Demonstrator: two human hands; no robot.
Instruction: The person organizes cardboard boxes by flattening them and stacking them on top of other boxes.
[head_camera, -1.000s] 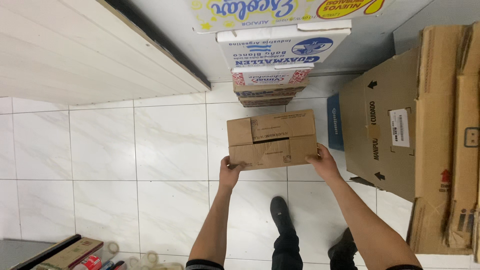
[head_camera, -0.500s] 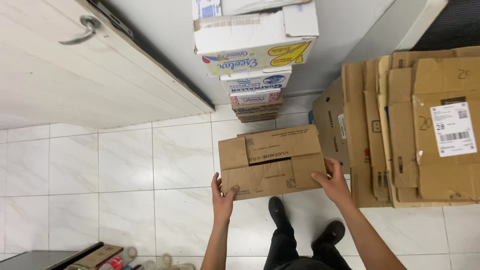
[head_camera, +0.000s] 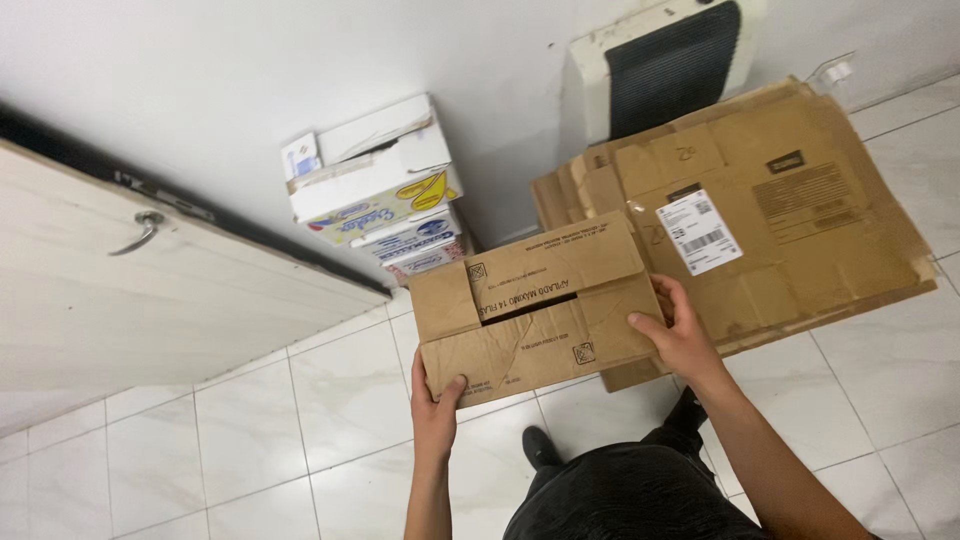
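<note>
1. The cardboard box (head_camera: 535, 315) is held up in front of the person, clear of the tiled floor (head_camera: 250, 430), one hand at each end. It is brown and closed, with a dark slit where its two top flaps meet.

2. The left hand (head_camera: 437, 402) grips the box's near left corner, thumb on top and fingers tucked out of sight underneath. The right hand (head_camera: 680, 335) clasps the right end, its fingers (head_camera: 668, 296) curled over the top edge. Both hands are closed on the box.

3. Change since a second ago: the view has swung. The stack of printed cartons (head_camera: 375, 195), which then stood straight beyond the box, now sits beyond its left half. The flattened cardboard sheets (head_camera: 750, 215), then upright and well off to the box's right, now lie just behind its right end, and the right hand overlaps them in the picture.

4. The grip itself has not altered: same ends, same hands, box level.

5. Judged from that, the person has turned with the box towards the flattened sheets and away from the cartons. The box is carried, not set down.

6. A pale door with a metal handle (head_camera: 140, 232) stands to the box's left; a white wall unit with a dark grille (head_camera: 665, 65) is beyond the box, above the sheets.
</note>
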